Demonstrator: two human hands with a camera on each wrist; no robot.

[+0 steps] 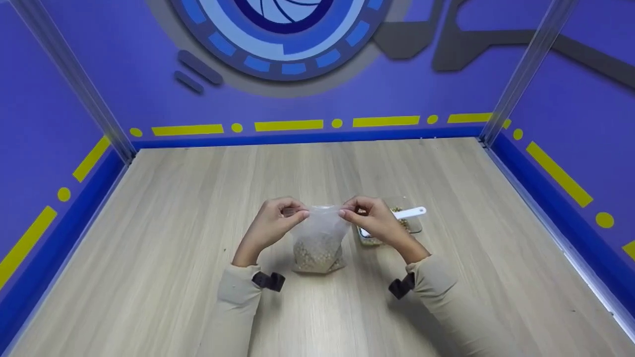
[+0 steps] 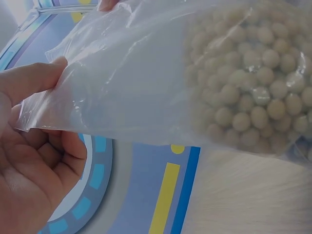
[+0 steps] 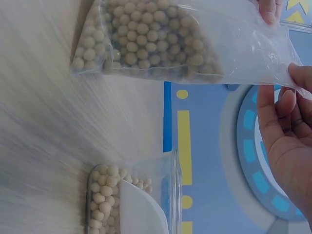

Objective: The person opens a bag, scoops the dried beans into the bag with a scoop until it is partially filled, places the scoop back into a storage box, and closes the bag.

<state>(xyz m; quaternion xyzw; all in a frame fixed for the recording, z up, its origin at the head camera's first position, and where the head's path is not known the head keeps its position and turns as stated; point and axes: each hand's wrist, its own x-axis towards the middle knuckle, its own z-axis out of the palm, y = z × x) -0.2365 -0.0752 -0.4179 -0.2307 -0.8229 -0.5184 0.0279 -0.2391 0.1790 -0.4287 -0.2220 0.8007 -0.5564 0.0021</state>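
Observation:
A clear plastic bag (image 1: 321,233) stands upright on the table, its lower part full of round beige beans (image 2: 263,83) that look like dried soybeans. At its top left corner, my left hand (image 1: 273,223) pinches the rim between thumb and fingers. The right hand (image 1: 374,220) pinches the opposite top corner, so the mouth is stretched flat between the two. In the right wrist view, the bag (image 3: 161,44) shows its beans heaped at the bottom, with bare film above them.
Just right of the bag, partly behind my right hand, sits a clear container (image 3: 176,195) of the same beans. A white scoop (image 1: 411,213) lies in it, handle pointing right. Blue-purple panels (image 1: 307,109) wall the wooden table (image 1: 198,198) at back and sides.

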